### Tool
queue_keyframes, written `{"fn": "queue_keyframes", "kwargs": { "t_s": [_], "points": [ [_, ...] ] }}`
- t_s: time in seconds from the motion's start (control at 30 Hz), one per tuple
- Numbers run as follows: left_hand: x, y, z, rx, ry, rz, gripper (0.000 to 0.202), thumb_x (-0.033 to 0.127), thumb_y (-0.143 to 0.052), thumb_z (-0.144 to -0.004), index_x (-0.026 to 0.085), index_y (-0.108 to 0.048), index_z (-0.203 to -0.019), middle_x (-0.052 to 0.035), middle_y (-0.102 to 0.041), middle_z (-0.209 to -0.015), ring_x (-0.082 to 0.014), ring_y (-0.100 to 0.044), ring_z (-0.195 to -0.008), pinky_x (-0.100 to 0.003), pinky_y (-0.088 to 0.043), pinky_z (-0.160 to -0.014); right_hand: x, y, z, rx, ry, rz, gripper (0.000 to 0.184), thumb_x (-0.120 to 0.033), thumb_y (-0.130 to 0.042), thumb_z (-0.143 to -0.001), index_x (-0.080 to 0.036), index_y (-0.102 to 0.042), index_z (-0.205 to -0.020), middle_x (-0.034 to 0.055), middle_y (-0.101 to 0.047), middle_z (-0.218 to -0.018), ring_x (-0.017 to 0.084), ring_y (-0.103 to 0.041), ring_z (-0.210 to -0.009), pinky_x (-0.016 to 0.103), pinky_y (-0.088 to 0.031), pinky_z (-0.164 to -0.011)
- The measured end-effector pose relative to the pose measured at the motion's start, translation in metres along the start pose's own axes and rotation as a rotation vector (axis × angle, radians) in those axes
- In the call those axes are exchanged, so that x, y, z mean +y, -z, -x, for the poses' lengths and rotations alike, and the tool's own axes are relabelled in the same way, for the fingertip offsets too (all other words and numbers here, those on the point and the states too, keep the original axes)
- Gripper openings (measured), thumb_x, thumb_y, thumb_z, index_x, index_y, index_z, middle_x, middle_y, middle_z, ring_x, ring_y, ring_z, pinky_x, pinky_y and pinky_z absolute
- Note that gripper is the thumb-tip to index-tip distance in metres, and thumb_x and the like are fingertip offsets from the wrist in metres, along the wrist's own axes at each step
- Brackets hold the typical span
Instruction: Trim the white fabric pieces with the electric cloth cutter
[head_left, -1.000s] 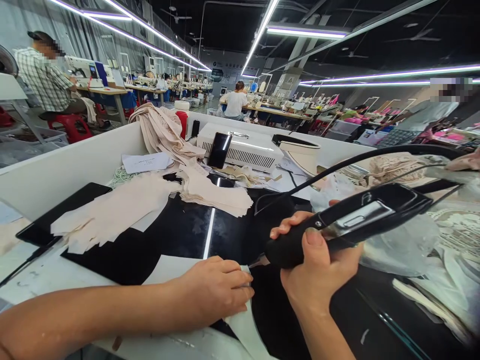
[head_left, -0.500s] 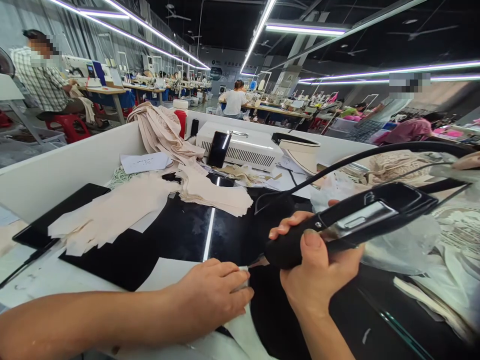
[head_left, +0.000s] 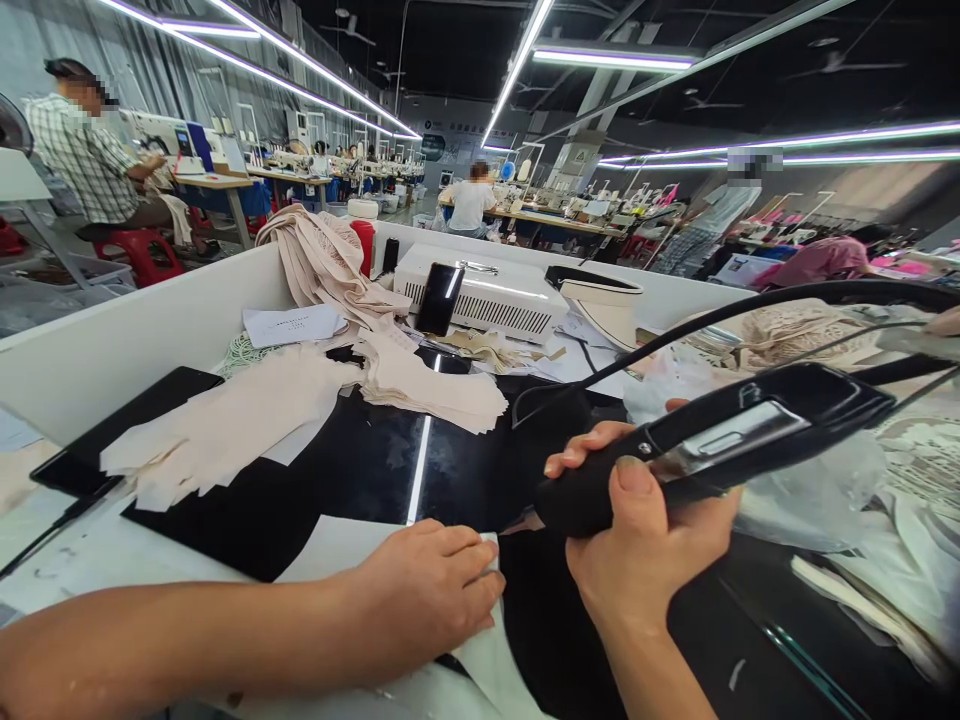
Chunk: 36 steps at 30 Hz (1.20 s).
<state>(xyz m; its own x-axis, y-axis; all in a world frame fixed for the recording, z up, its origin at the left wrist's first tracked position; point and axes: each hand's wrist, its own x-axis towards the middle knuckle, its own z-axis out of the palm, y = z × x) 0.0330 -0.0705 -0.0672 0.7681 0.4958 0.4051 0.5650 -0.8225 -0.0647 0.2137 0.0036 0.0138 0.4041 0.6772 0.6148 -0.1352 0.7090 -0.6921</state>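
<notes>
My right hand [head_left: 645, 560] is wrapped round a black corded hand tool [head_left: 832, 400] with a silver switch plate on its side. A short metal tip [head_left: 528, 521] shows at the tool's lower left end, just right of my left fingers. My left hand [head_left: 435, 590] lies over a white sheet [head_left: 341, 540], fingers bent and pressed together on its right edge. Whether the sheet is paper or cloth I cannot tell. Under it is a glossy black board [head_left: 382, 460]. Beyond my hands lie layered beige fabric pieces [head_left: 232, 410] and a second beige stack [head_left: 435, 390].
A white vented box [head_left: 480, 290] with a phone [head_left: 439, 298] leaning on it stands at the back. Beige fabric [head_left: 307, 250] drapes over the left rear corner. Plastic bags [head_left: 817, 490] and lace fabric [head_left: 795, 335] crowd the right. The tool's black cable [head_left: 675, 325] arches above the table.
My right hand and the tool have shifted slightly right. My left hand stays on the sheet. In the background at right, a standing person has moved left.
</notes>
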Motion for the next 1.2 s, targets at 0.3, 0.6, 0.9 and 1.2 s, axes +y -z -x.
{"fn": "queue_keyframes", "kwargs": {
  "t_s": [0.3, 0.6, 0.9, 1.2],
  "points": [
    [0.001, -0.001, 0.001, 0.066, -0.019, -0.060, 0.025, 0.030, -0.070, -0.137, 0.012, -0.087, -0.137, -0.0148, -0.093, -0.141, -0.0228, -0.088, -0.133, -0.030, -0.068, -0.100, 0.003, 0.001, 0.001, -0.009, -0.009, -0.033, 0.058, -0.051, -0.114, -0.087, -0.034, -0.077, -0.129, -0.0082, -0.078, -0.091, 0.017, -0.071, -0.061, 0.031, -0.064, -0.052],
    [0.005, 0.001, 0.002, 0.054, -0.011, -0.097, 0.024, 0.028, -0.071, -0.136, 0.012, -0.088, -0.138, -0.0167, -0.092, -0.142, -0.0236, -0.087, -0.133, -0.030, -0.067, -0.098, 0.004, 0.001, -0.002, 0.001, 0.015, -0.024, 0.058, -0.051, -0.114, -0.088, -0.034, -0.077, -0.130, -0.0084, -0.077, -0.090, 0.017, -0.072, -0.062, 0.032, -0.065, -0.053],
    [0.004, 0.001, 0.000, 0.031, -0.006, -0.082, 0.019, 0.030, -0.080, -0.133, 0.014, -0.087, -0.139, -0.0159, -0.092, -0.145, -0.0235, -0.086, -0.133, -0.030, -0.068, -0.096, 0.006, 0.002, 0.003, -0.012, 0.012, -0.009, 0.055, -0.055, -0.114, -0.088, -0.033, -0.077, -0.124, -0.0074, -0.079, -0.091, 0.018, -0.073, -0.061, 0.033, -0.067, -0.052],
    [0.002, -0.012, 0.002, 0.046, -0.009, -0.065, 0.017, 0.029, -0.080, -0.133, 0.015, -0.087, -0.138, -0.0138, -0.092, -0.141, -0.0235, -0.087, -0.126, -0.032, -0.067, -0.090, 0.003, -0.001, 0.002, 0.010, -0.011, -0.038, 0.055, -0.045, -0.112, -0.088, -0.034, -0.078, -0.130, -0.0088, -0.078, -0.090, 0.017, -0.072, -0.061, 0.032, -0.067, -0.053]
  ]
}}
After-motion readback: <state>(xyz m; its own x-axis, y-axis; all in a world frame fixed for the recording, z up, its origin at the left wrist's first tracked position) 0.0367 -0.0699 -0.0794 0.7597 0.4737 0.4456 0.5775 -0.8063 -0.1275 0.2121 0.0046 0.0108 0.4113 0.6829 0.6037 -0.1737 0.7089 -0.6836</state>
